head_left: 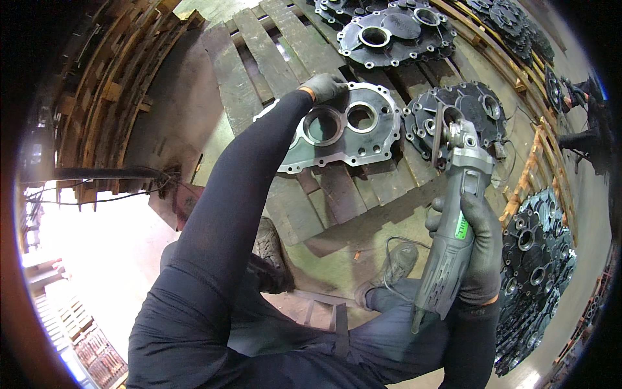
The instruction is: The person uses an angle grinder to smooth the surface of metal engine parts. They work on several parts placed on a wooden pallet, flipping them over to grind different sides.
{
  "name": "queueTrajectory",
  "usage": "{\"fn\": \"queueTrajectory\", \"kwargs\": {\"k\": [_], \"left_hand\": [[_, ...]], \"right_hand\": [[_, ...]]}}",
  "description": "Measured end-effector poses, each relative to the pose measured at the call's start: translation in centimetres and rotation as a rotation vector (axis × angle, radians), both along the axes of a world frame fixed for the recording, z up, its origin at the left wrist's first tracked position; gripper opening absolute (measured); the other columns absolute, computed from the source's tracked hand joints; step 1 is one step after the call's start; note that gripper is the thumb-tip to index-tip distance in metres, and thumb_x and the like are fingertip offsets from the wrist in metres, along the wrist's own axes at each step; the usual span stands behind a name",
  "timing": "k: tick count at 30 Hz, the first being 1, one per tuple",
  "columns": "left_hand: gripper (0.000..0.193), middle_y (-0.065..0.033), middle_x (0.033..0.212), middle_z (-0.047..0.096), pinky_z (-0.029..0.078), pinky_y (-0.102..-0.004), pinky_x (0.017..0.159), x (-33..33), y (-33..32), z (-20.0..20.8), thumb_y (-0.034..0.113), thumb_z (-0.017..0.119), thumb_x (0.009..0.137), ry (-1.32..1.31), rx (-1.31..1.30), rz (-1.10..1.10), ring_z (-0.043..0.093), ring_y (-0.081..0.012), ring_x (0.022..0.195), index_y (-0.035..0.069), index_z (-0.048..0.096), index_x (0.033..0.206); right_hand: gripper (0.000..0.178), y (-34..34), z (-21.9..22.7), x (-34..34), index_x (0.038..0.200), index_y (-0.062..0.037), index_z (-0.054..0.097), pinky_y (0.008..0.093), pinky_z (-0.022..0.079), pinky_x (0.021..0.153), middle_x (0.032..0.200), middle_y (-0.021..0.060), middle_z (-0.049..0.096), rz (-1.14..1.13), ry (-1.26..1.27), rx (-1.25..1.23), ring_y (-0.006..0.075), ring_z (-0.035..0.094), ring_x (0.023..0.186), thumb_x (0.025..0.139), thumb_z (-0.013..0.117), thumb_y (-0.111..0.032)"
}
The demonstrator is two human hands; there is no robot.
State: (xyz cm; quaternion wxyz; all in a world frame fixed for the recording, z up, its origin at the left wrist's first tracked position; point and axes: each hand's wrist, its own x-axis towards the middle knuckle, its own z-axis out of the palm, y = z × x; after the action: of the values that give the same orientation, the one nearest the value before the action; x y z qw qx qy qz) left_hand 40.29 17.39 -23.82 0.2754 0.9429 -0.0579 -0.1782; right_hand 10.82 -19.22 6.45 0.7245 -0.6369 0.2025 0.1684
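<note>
Right hand: grey-gloved right hand [481, 240] wrapped round the body of a grey angle grinder [447, 259], lower right of the pale-rimmed casting.
Left hand: grey-gloved left hand [324, 87] on the upper edge of the pale-rimmed casting [372, 139]; whether the fingers grip or merely rest, cannot tell.
Grinder label: green label [462, 228] on the grinder's side, dark block lettering, partly beside the thumb.
Glove cuff: tiny pale marking at the right wrist, too small to read.
Grinder disc: disc [438, 137] seen nearly edge-on, right of the pale-rimmed casting; contact with anything behind it, cannot tell.
Pallet: grey wooden pallet [236, 71] under the pale-rimmed casting, which lies flat, large round bores facing up.
Black casting: black casting [476, 107] just right of the pale-rimmed one, partly behind the grinder head.
Upper casting: dark casting [402, 29] above it, bolt holes round the rim.
Shoes: two worn shoes [403, 259] below it on the floor.
Stacks: dark castings [534, 259] well to its lower right; wooden pallets [110, 84] well to its left.
</note>
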Motion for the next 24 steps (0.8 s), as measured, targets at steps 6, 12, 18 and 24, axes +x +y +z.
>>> {"fn": "queueTrajectory", "kwargs": {"k": [6, 12, 18, 24], "left_hand": [[0.043, -0.0172, 0.105, 0.081, 0.057, -0.0425, 0.086, -1.1, -5.4, 3.7, 0.044, 0.077, 0.098, -0.028, -0.169, 0.047, 0.074, -0.0305, 0.093, 0.004, 0.083, 0.114], [0.048, -0.0109, 0.103, 0.084, 0.058, -0.0412, 0.084, -3.7, -2.4, 7.5, 0.049, 0.08, 0.099, -0.039, -0.117, 0.204, 0.075, -0.0237, 0.089, 0.006, 0.084, 0.119], [0.031, -0.0168, 0.106, 0.081, 0.06, -0.0443, 0.092, -13.6, -7.1, 14.0, 0.032, 0.081, 0.094, -0.378, -0.168, 0.141, 0.078, -0.0361, 0.101, 0.009, 0.083, 0.114], [0.055, -0.0149, 0.119, 0.073, 0.057, -0.0469, 0.098, -24.8, -8.8, 16.6, 0.001, 0.078, 0.08, -0.664, -0.058, -0.025, 0.069, -0.0389, 0.112, 0.012, 0.073, 0.134]], "right_hand": [[0.043, -1.1, 0.1, 0.2, 0.132, -0.0008, 0.064, 0.0283, 0.062, 0.07, 0.108, 0.0125, 0.077, -0.025, 0.015, -0.091, 0.0182, 0.078, 0.085, 0.109, 0.064, -0.037], [0.042, 0.3, 0.4, -0.4, 0.134, -0.0007, 0.064, 0.0285, 0.063, 0.07, 0.108, 0.012, 0.077, 0.033, 0.001, 0.049, 0.0175, 0.078, 0.085, 0.108, 0.066, -0.034], [0.051, -1.0, 0.8, -1.3, 0.116, 0.0019, 0.071, 0.0269, 0.058, 0.06, 0.088, 0.0115, 0.077, 0.004, -0.076, -0.023, 0.0146, 0.073, 0.068, 0.102, 0.074, -0.047], [0.046, -3.5, -0.4, -0.9, 0.131, 0.0008, 0.063, 0.0304, 0.065, 0.057, 0.101, 0.0147, 0.077, 0.009, -0.102, 0.109, 0.0187, 0.077, 0.073, 0.106, 0.071, -0.036]]}}
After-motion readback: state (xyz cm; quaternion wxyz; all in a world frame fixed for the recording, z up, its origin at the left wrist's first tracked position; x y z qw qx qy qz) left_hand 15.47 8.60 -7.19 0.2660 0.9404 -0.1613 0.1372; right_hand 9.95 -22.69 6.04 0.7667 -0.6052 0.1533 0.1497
